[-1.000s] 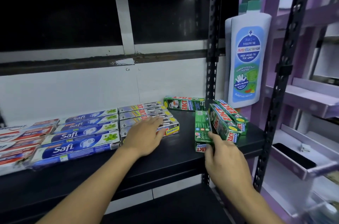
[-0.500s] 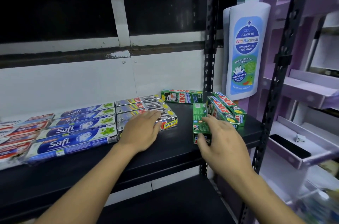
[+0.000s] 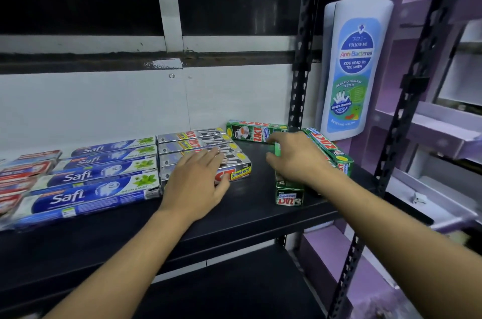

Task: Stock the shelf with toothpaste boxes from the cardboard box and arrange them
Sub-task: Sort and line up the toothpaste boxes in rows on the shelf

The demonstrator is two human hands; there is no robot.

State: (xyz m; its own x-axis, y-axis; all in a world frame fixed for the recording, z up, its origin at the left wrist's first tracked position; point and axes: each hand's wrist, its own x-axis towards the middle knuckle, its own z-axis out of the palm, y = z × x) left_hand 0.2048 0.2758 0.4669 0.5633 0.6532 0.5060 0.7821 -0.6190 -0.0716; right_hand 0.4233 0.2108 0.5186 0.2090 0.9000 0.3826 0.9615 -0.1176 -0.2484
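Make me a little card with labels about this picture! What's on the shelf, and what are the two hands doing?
Shelf: black shelf
Far left: red boxes, then Safi boxes, lying flat
Middle: silver Zact boxes, side by side
Left hand: rests flat on the silver Zact boxes
Right hand: grips a green Zact box
Back: another green box
Right of shelf: big wash bottle display
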